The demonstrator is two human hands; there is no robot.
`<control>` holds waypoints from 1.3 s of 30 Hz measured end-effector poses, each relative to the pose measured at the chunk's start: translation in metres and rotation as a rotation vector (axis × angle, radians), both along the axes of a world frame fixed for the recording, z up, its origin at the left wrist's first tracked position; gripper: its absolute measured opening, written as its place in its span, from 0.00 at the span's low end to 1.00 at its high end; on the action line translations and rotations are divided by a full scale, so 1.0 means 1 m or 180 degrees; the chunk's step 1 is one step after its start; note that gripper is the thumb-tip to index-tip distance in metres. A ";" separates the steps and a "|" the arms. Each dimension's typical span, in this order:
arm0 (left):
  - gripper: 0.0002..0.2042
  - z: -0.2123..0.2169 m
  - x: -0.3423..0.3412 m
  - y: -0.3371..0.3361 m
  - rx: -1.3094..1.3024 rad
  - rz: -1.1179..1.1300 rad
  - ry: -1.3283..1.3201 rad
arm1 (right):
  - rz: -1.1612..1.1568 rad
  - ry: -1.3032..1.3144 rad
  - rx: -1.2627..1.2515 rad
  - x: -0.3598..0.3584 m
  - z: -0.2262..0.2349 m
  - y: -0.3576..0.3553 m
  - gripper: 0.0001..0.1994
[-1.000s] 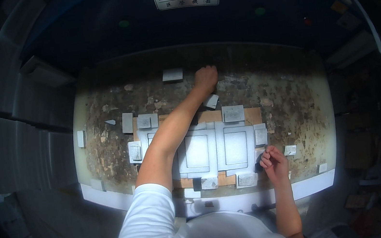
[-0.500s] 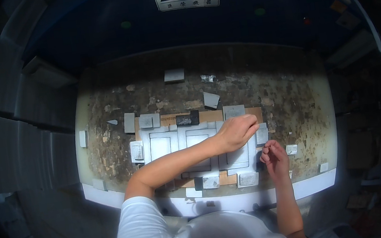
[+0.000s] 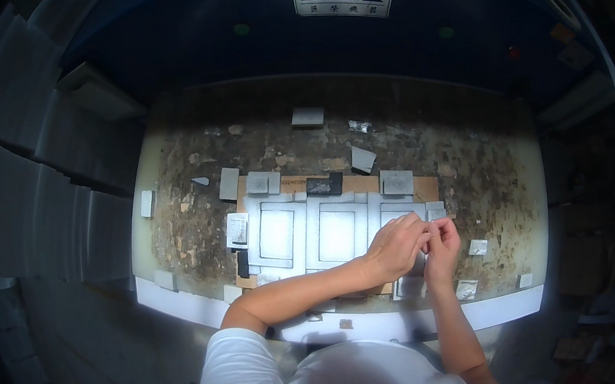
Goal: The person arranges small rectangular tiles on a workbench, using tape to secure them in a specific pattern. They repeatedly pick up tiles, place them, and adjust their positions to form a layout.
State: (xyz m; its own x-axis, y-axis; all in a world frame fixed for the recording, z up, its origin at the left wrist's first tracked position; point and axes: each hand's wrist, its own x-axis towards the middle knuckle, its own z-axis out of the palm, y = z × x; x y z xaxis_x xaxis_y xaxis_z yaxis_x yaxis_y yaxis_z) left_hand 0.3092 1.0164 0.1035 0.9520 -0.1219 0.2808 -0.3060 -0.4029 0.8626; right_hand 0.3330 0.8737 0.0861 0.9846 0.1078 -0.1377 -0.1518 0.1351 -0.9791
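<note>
My left hand reaches across the white sheets, its fingers pinched together. Fingertip to fingertip with it is my right hand, also closed, over the right end of the layout. Anything between their fingers is too small to make out. Beneath lie white sheets with dark rectangular outlines, side by side on a brown board. My left hand and forearm hide part of the right sheet and the lower edges. A grey block sits at the board's right edge, just beyond my right hand.
Around the board stand a black block, a grey block and a pale block. Loose pieces, such as a small white one, dot the worn table. Stacked sheets rise at left; a dark blue panel stands behind.
My left hand has moved right and nearer, down to meet my right hand, uncovering the middle sheet. The right hand has shifted slightly within the view, which has tilted.
</note>
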 end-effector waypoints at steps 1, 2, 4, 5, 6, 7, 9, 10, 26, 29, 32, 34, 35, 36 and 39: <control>0.12 0.005 -0.004 0.000 0.0020 0.0169 -0.0059 | -0.0120 -0.0472 -0.0624 0.003 0.004 0.003 0.06; 0.14 0.011 -0.006 -0.001 0.0038 0.0320 -0.0124 | -0.0262 -0.0949 -0.1250 0.006 0.008 0.004 0.07; 0.17 0.024 -0.007 0.005 0.0238 0.0507 -0.0214 | -0.0452 -0.0852 -0.1358 0.014 0.001 -0.006 0.09; 0.18 0.032 -0.003 0.017 0.0423 0.0560 -0.0239 | -0.0537 -0.0803 -0.1409 0.021 -0.002 -0.013 0.11; 0.18 0.037 0.006 0.031 0.0590 0.0584 -0.0271 | -0.0438 -0.0461 -0.0903 0.025 -0.002 -0.026 0.12; 0.18 0.033 0.024 0.052 0.0820 0.0778 -0.0289 | -0.0326 -0.0119 -0.0389 0.026 -0.002 -0.041 0.13; 0.11 -0.002 0.080 0.110 0.1169 0.1292 -0.0243 | -0.0299 0.0327 -0.0050 0.018 0.003 -0.053 0.16; 0.08 -0.016 0.105 0.142 0.1649 0.1566 0.0182 | -0.0191 0.0292 -0.0040 0.012 0.001 -0.058 0.16; 0.29 -0.092 0.204 0.267 0.2649 0.0855 0.1989 | 0.0681 0.0768 -0.0017 -0.037 -0.017 -0.075 0.06; 0.27 -0.086 0.199 0.267 0.2248 0.0612 0.1948 | 0.0691 0.0662 -0.0016 -0.035 -0.007 -0.066 0.07; 0.23 -0.107 0.171 0.257 0.2839 0.1104 0.0697 | 0.0743 0.0690 0.0081 -0.036 -0.003 -0.063 0.06; 0.19 -0.105 0.150 0.245 0.2836 0.0923 0.0244 | 0.0597 0.0559 0.0115 -0.038 -0.008 -0.066 0.06; 0.18 -0.102 0.139 0.245 0.2831 0.0849 0.0025 | 0.0542 0.0491 0.0134 -0.039 -0.010 -0.067 0.06; 0.16 -0.102 0.133 0.246 0.2725 0.0774 -0.0184 | 0.0558 0.0500 0.0162 -0.039 -0.012 -0.069 0.05; 0.15 -0.095 0.123 0.248 0.2498 0.0569 -0.0542 | 0.0663 0.0530 0.0164 -0.033 -0.017 -0.078 0.05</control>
State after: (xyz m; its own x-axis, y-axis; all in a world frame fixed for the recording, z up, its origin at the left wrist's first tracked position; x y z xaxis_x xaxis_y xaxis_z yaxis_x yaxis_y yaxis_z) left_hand 0.4319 1.2642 0.0084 0.9277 -0.1933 0.3194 -0.2812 -0.9245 0.2572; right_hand 0.3002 0.7954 0.0695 0.9047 0.3168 -0.2849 -0.3398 0.1330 -0.9310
